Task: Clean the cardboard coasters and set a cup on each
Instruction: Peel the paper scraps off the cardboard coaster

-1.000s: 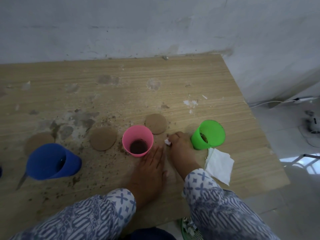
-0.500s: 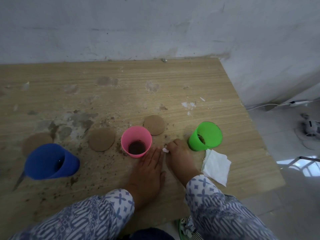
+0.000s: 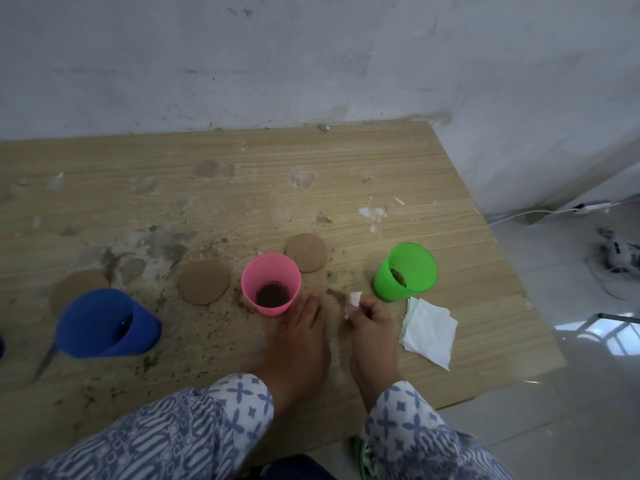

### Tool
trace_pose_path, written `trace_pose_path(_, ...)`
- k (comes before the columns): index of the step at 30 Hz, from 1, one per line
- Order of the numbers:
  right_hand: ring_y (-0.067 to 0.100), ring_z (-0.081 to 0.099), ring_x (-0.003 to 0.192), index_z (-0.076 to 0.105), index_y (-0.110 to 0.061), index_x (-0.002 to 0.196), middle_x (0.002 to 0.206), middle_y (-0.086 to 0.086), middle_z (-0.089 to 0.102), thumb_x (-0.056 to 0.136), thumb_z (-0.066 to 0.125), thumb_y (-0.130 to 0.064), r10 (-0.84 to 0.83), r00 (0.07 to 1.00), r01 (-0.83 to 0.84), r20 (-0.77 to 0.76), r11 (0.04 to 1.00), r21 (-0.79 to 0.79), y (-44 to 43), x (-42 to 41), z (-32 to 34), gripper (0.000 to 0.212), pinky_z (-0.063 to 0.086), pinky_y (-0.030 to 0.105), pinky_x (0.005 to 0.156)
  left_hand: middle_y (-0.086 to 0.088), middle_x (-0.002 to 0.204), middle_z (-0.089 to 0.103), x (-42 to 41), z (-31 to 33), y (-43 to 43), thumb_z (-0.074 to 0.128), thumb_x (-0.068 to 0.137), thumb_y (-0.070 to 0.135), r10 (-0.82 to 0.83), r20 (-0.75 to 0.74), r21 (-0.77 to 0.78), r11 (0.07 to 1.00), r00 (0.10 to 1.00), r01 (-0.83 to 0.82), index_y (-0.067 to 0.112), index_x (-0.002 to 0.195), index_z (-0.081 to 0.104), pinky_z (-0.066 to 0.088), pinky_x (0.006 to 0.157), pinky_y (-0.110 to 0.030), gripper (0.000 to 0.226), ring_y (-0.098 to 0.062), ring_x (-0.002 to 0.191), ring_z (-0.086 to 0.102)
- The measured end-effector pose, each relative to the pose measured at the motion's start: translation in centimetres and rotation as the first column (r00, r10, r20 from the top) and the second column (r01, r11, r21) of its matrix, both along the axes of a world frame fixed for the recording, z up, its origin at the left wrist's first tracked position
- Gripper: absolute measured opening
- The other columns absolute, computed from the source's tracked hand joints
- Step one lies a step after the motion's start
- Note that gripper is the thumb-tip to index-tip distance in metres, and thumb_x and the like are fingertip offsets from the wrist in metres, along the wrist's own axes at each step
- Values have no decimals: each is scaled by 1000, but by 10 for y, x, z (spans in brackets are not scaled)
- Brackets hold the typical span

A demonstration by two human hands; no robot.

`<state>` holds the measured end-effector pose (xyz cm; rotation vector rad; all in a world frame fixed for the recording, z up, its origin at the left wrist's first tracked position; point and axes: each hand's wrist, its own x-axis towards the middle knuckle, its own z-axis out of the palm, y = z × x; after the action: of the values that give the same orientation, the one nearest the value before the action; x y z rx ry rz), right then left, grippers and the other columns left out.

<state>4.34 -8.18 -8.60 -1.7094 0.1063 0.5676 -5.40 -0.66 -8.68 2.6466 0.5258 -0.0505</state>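
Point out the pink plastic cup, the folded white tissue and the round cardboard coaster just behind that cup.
Pink plastic cup (image 3: 270,271): head view, inner wall.
Folded white tissue (image 3: 428,329): head view, middle of top sheet.
Round cardboard coaster (image 3: 306,251): head view, centre of its face.

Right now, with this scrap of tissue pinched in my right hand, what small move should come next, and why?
Probably carry the tissue scrap in your right hand to the coaster behind the pink cup and wipe it. That coaster lies bare, dirt is scattered around it, and it seems the nearest to that hand.
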Motion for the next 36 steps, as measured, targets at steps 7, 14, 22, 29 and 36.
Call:
trace_pose_path(7, 17, 45, 61, 52, -4, 80, 65, 9, 46, 89, 39, 12, -56, 930, 235, -364, 851, 469, 0, -1, 8, 22, 42, 28, 64, -6, 114, 61, 13, 13, -7, 43, 92, 12, 239, 191, -434, 890, 952, -137, 9, 119, 61, 36, 90, -19, 32, -19, 106, 55)
trace_pose_path(14, 17, 61, 56, 52, -2, 88, 64, 9, 62, 91, 37, 9, 49, 916, 181, -398, 835, 519, 0, -1, 22, 19, 51, 26, 47, -14, 79, 69, 36, 17, -3, 51, 84, 45, 553, -202, -775, 414, 808, -478, 10, 82, 66, 52, 73, -48, 38, -34, 78, 65)
trace_pose_path(22, 12, 63, 73, 70, -21, 86, 81, 1, 70, 85, 60, -12, 220, 974, -206, 59, 960, -187, -7, -1, 14, 13, 51, 30, 67, 0, 77, 69, 35, 15, 0, 64, 86, 28, 620, -220, -794, 335, 753, -508, 19, 87, 68, 52, 75, -39, 10, -19, 74, 63)
trace_pose_path(29, 21, 61, 84, 69, -5, 99, 96, 11, 65, 84, 58, -6, 599, 671, -298, 437, 757, -582, 0, 4, 14, 18, 32, 11, 67, 0, 94, 74, 32, 18, 1, 46, 81, -6, 580, -263, -857, 226, 771, -463, 20, 97, 72, 54, 83, -32, 41, -16, 90, 67)
trace_pose_path(36, 30, 54, 95, 60, -2, 104, 105, 17, 54, 87, 50, -8, 809, 466, -313, 359, 530, -788, 26, 20, 19, 20, 44, 33, 79, -8, 96, 68, 23, 20, 0, 40, 84, -7, 573, -217, -816, 338, 790, -469, 29, 96, 63, 45, 76, -33, 45, -29, 95, 63)
